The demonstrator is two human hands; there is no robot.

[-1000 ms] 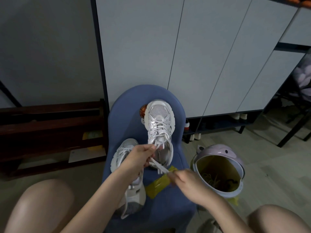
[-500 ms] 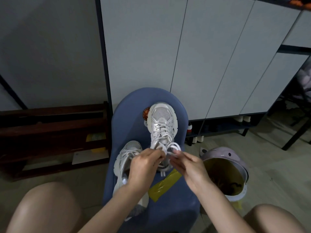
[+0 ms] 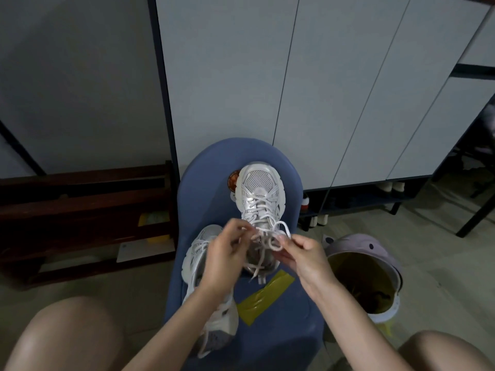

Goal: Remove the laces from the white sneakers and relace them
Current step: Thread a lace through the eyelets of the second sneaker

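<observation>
Left hand: my left hand point(image 3: 226, 253) pinches one end of the lace point(image 3: 278, 236) over the tongue.
Right hand: my right hand point(image 3: 302, 257) pinches a loop of the same lace.
Change: a second ago the lace was stretched out low between my hands; now they have met above the far sneaker point(image 3: 261, 207) and a bow is forming.
Meaning: lacing looks finished here; I judge I am tying off.
Other sneaker: the near sneaker point(image 3: 206, 266) lies beside it on the blue chair point(image 3: 281, 330), under my left wrist.
</observation>
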